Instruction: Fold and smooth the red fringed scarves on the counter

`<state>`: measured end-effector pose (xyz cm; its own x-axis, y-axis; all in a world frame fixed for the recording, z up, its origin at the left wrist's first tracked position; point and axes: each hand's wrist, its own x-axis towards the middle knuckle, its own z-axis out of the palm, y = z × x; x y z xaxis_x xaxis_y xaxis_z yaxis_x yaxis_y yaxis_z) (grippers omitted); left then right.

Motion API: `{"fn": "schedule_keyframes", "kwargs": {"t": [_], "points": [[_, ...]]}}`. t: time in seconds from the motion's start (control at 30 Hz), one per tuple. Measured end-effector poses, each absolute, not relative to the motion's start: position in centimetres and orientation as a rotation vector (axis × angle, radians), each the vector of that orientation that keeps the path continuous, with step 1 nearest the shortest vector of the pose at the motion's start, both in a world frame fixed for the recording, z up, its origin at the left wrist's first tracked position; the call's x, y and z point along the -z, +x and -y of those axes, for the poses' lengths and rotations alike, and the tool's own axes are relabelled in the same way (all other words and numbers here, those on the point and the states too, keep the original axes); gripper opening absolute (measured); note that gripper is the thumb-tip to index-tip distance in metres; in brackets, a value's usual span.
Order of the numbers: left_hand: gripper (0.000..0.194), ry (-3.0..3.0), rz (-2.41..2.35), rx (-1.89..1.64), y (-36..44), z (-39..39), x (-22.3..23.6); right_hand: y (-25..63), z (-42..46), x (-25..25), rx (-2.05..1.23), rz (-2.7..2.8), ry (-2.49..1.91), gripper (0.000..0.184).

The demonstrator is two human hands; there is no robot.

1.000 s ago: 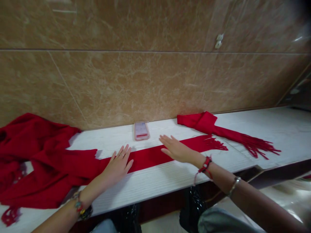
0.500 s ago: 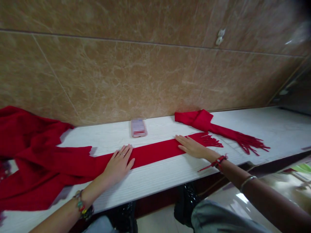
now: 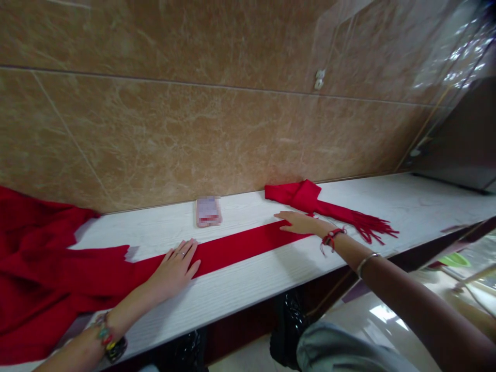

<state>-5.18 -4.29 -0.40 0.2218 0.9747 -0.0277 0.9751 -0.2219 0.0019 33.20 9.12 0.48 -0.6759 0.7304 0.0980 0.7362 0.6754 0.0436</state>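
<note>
A long, flat red scarf strip (image 3: 236, 249) stretches across the white tabletop. My left hand (image 3: 174, 271) lies palm down on it, fingers spread out, near where the strip meets a rumpled heap of red cloth (image 3: 39, 279). Over the strip's far right part is my right hand (image 3: 298, 223), its fingers extended and gripping nothing; a shadow falls on the table below that arm. The right hand and wrist hide most of the strip's end. Just behind them rests a folded red scarf (image 3: 296, 194) with a fringed tail pointing right.
A phone-like object (image 3: 208, 212), its face blurred, lies on the white table (image 3: 232, 294) near the brown marbled wall (image 3: 174, 139). Black shiny boots (image 3: 289, 323) show below the table's front edge. At far right stands a dark grey panel (image 3: 461, 134).
The view has turned, so most things sit further left. My right hand has shifted along the scarf and looks slightly raised, covering the fringe seen before. My left hand stays flat on the cloth.
</note>
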Motion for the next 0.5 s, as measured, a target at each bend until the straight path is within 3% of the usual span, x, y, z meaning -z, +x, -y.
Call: {"fn": "schedule_keyframes", "kwargs": {"t": [0.3, 0.5], "points": [[0.054, 2.478, -1.765, -0.091, -5.0, 2.3, -1.0, 31.0, -12.5, -3.7, -0.335, 2.977, -1.485, 0.033], [0.039, 2.409, -1.661, -0.066, -4.3, -0.8, -2.9, 33.1, -13.6, -3.8, -0.359, 2.951, -1.622, 0.024]]}}
